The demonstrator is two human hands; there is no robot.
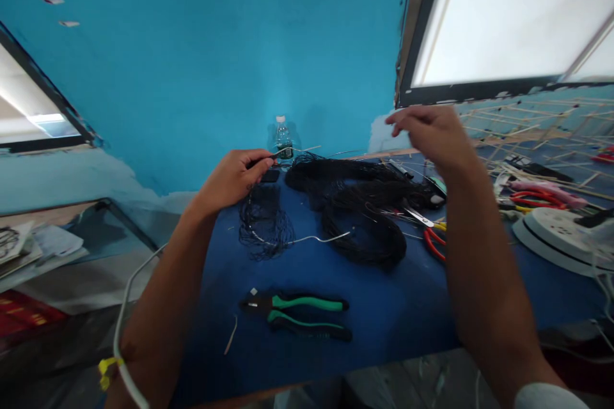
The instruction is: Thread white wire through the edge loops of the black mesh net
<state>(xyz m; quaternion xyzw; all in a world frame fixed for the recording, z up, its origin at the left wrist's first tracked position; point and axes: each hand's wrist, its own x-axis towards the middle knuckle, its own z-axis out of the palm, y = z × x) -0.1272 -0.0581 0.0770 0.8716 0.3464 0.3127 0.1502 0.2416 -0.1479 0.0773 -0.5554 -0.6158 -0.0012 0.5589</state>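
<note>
My left hand pinches dark wire strands above the left part of the blue table; a pale wire end sticks out to the right of its fingers. Beneath it hangs a loose tangle of thin black wire. My right hand is raised at the right, above the table, its fingers bent and close together; whether anything thin is between them is too small to tell. Between the hands lies a big black wire bundle. Green-handled pliers lie near the front, jaws to the left.
A small bottle stands by the blue wall. At the right are red-handled pliers, scissors, a white reel and a thin stick frame. A white cable crosses my left arm.
</note>
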